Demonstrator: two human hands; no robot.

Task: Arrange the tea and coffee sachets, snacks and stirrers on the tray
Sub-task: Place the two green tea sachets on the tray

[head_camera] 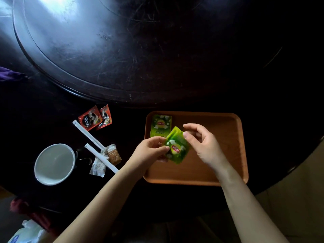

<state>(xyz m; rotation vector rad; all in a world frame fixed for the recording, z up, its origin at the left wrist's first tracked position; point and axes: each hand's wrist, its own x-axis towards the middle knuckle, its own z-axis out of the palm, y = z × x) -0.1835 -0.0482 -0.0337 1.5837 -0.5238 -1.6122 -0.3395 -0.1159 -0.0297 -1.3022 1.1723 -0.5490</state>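
Green foil tea sachet (176, 148) hung tilted above the brown wooden tray (219, 165), pinched by the left hand (149, 153); the right hand (201, 141), fingers loosely curled, touched its upper corner.

Scene dim, you work in low light. Glare patch on table (57, 20) far upper left of tray (228, 130), light from that side. Tray and hands fairly lit; table right of tray near black. Wide-angle bending at edges. Slight softness overall, corners murky.
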